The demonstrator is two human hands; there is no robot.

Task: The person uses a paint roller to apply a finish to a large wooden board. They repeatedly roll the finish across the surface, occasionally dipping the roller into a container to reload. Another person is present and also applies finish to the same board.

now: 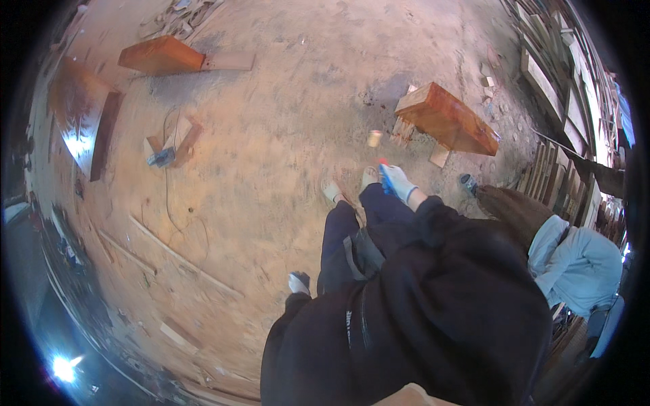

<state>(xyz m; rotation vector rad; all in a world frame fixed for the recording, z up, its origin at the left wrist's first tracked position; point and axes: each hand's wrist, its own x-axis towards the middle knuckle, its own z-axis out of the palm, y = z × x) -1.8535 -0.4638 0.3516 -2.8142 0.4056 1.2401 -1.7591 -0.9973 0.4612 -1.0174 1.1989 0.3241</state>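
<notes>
My right hand point(401, 184), in a white and blue work glove, is closed in front of my body, above my feet. A small red end point(382, 162) sticks out of its grip; the rest of the held thing is hidden by the fingers and blurred. Just beyond it is a small, pale yellowish, rounded object point(374, 138); whether it joins the held thing I cannot tell. My left hand point(298, 282), also gloved in white with a dark palm, hangs low beside my left leg, away from any object. Its fingers are too small to read.
A shiny reddish-brown timber block point(450, 120) rests on wood scraps ahead right; another block point(162, 55) and a glossy slab point(82, 115) are left. A blue corded power tool point(161, 158) lies near. Thin strips point(183, 254) cross the floor. A person point(575, 264) bends close at right, beside stacked boards point(552, 88).
</notes>
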